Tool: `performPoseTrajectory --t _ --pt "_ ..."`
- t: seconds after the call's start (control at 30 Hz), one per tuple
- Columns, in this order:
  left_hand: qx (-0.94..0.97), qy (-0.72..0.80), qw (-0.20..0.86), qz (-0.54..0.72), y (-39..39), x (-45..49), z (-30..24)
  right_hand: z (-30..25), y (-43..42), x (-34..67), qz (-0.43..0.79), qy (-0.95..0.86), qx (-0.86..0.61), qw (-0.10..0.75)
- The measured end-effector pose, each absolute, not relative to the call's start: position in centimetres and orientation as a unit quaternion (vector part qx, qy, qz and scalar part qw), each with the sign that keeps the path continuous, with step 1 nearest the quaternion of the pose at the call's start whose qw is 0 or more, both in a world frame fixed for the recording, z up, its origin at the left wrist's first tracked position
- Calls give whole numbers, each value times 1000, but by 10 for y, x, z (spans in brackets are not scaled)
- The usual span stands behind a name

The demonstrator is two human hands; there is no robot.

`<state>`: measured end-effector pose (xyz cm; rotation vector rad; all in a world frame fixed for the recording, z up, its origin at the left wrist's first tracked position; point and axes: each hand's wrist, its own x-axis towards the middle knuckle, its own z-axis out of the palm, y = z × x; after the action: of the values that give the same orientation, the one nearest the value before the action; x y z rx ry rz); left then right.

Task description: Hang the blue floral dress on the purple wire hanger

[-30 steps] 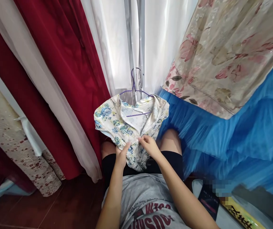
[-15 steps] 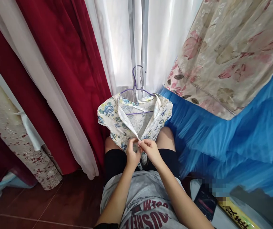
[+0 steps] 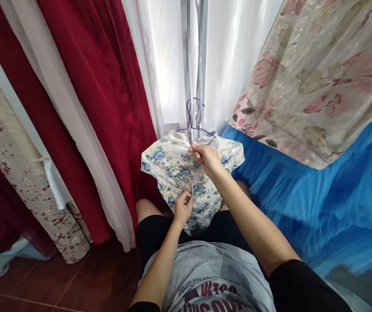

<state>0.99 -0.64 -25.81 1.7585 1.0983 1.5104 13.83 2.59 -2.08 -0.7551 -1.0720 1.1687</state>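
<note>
A small floral garment [image 3: 173,167], white with blue flowers, lies over my knees on a purple wire hanger [image 3: 190,123]. Its front now looks closed along a centre seam. My right hand [image 3: 207,157] is up at the collar, fingers pinched on the top of that seam. Lower down, my left hand [image 3: 183,208] pinches the garment's fabric near the hem, holding it taut. The hanger's hook rests against a metal pole [image 3: 194,65] straight ahead.
Red curtains [image 3: 101,99] and a white sheer [image 3: 59,112] hang to the left. Blue tulle [image 3: 318,190] and a floral fabric [image 3: 318,73] fill the right. A patterned fabric roll [image 3: 33,190] leans at far left on a dark wooden floor [image 3: 85,281].
The garment's open front has been drawn closed. My right hand travelled up from the lower seam to the collar, while my left stayed low on the fabric.
</note>
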Motion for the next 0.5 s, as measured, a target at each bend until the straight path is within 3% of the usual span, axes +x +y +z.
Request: performPoseTrajectory --t 0.27,0.4,0.5 --pt "679 405 215 573 9 13 -241 -2 21 142 492 -506 -305 639" --pt "647 350 106 669 15 11 -156 -12 12 147 448 -547 -313 634" --pt "683 312 52 659 22 2 -79 -18 11 148 406 -593 -310 623"
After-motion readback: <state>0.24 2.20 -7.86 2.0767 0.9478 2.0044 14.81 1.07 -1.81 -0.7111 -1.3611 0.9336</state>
